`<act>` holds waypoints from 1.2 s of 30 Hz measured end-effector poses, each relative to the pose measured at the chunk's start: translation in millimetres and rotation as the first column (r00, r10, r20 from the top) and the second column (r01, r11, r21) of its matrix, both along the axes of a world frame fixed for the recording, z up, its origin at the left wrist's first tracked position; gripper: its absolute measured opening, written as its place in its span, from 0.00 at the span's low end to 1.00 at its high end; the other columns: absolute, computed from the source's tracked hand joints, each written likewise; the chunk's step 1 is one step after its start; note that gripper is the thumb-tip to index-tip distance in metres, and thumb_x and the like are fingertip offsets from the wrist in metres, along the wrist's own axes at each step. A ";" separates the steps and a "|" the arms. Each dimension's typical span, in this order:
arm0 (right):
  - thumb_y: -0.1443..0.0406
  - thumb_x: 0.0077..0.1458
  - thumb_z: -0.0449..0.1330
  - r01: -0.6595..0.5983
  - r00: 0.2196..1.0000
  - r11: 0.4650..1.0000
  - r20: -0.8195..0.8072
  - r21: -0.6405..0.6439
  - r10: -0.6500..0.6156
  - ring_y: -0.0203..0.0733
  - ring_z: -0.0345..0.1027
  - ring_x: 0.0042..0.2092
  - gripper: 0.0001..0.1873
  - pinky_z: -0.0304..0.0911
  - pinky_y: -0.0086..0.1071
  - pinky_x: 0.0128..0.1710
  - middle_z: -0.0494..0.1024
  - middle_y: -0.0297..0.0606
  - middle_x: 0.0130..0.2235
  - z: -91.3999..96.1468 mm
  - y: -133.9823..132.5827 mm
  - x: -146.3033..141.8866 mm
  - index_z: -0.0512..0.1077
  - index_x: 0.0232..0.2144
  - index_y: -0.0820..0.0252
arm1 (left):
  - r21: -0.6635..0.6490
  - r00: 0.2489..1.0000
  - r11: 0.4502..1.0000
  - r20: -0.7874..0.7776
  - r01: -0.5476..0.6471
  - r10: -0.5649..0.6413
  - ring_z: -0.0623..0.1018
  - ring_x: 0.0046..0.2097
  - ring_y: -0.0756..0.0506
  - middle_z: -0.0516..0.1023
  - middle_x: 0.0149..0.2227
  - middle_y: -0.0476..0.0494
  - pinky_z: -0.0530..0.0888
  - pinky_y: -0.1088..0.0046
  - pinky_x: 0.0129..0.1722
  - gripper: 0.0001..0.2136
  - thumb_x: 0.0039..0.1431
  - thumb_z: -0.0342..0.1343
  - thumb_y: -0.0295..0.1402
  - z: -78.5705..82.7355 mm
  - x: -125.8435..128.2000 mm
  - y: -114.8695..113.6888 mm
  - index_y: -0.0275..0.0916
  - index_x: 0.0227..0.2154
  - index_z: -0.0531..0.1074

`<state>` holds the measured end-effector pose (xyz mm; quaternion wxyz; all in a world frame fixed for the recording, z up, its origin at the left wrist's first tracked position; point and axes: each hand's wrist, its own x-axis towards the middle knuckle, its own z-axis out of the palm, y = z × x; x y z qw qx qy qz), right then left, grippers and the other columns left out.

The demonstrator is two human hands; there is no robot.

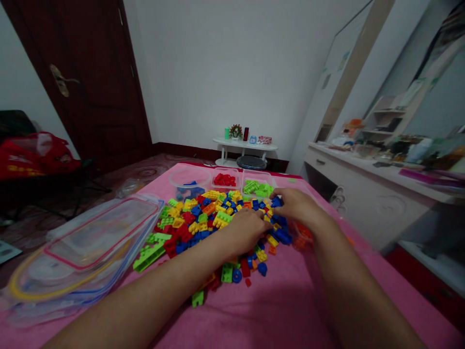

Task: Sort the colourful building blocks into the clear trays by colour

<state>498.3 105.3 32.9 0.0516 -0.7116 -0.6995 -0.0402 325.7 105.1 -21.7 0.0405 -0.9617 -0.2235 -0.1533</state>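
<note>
Resting the half-curled left hand (250, 230) on a loose heap of mixed red, yellow, green and blue plastic bricks (196, 225), arching the right hand (296, 206) over its right side, being unable to tell of any grip. Having most bricks lying left of both hands. Facing clear plastic containers (223, 170) just beyond, nearing the far edge. Meeting stacked clear lids (98, 242) leftward; finding bare pink cloth-covered counter (269, 300) between the forearms (170, 281).

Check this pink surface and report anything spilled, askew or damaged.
Nothing looks clearly damaged. The mixed-colour toy building bricks lie loose in a heap on the pink cloth, a few scattered at its near edge; whether they were spilled I cannot tell. The plastic lids at the left are stacked askew, their edges out of line.
</note>
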 end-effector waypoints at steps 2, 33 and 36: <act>0.63 0.41 0.61 -0.034 0.998 0.999 -0.045 0.039 0.035 0.45 0.70 0.37 0.21 0.59 0.32 0.34 0.78 0.39 0.36 -0.5 1.6 -1.2 0.74 0.42 0.54 | 0.009 0.999 0.999 0.011 -0.037 0.036 0.74 0.36 0.43 0.73 0.36 0.41 0.71 0.66 0.36 0.14 0.57 0.46 0.28 -2.0 1.6 0.4 0.44 0.41 0.74; 0.51 0.43 0.63 0.002 0.292 0.887 -0.849 0.462 0.441 0.30 0.56 0.17 0.20 0.52 0.25 0.17 0.66 0.28 0.18 14.5 -14.6 -58.3 0.70 0.29 0.62 | -0.492 0.487 -0.283 0.357 0.823 0.797 0.74 0.25 0.51 0.72 0.27 0.39 0.66 0.86 0.15 0.17 0.63 0.42 0.41 37.9 -22.1 25.3 0.32 0.32 0.67; 0.52 0.40 0.66 -0.068 0.408 0.903 -0.814 0.425 0.414 0.33 0.61 0.19 0.24 0.57 0.27 0.19 0.69 0.30 0.20 11.6 -14.4 -63.8 0.72 0.36 0.63 | -0.425 0.513 -0.353 0.358 0.834 0.780 0.75 0.27 0.49 0.72 0.27 0.38 0.71 0.82 0.18 0.21 0.63 0.39 0.45 36.2 -22.7 25.2 0.30 0.35 0.69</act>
